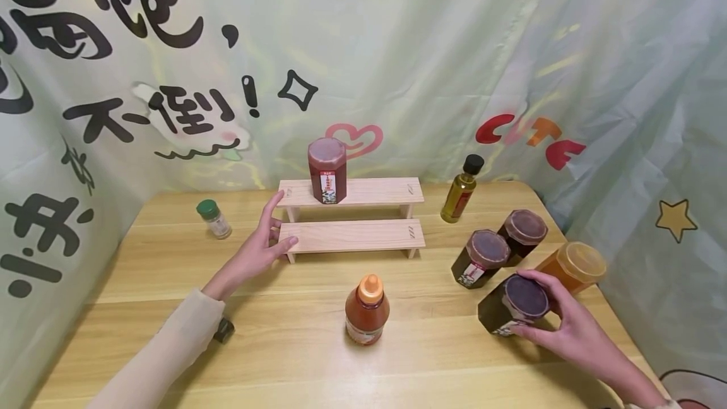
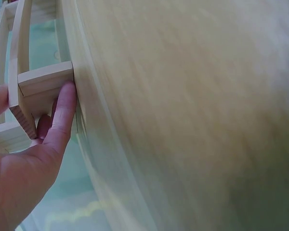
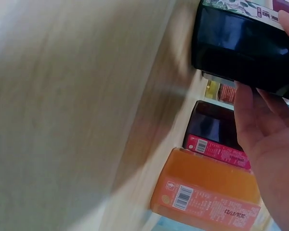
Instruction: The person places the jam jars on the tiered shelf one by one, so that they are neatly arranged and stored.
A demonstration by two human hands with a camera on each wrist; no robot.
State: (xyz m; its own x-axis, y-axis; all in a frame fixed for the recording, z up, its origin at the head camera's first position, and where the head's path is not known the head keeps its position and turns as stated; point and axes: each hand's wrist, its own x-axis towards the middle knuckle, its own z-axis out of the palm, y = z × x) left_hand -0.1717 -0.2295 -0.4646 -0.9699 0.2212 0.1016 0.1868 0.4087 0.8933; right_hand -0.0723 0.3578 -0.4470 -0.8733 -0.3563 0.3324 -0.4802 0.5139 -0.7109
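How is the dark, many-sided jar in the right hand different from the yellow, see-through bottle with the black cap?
The dark, many-sided jar is wide and chunky; the yellow, see-through bottle is slim. The jar has a broad, dark purplish lid, while the bottle has a small black cap. The right hand grips the jar, but the bottle stands on the pale wooden table, untouched. Both have labels.

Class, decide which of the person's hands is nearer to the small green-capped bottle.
Left. The left hand grips the wooden rack, just right of the green-capped bottle; the right hand holds a dark jar across the table.
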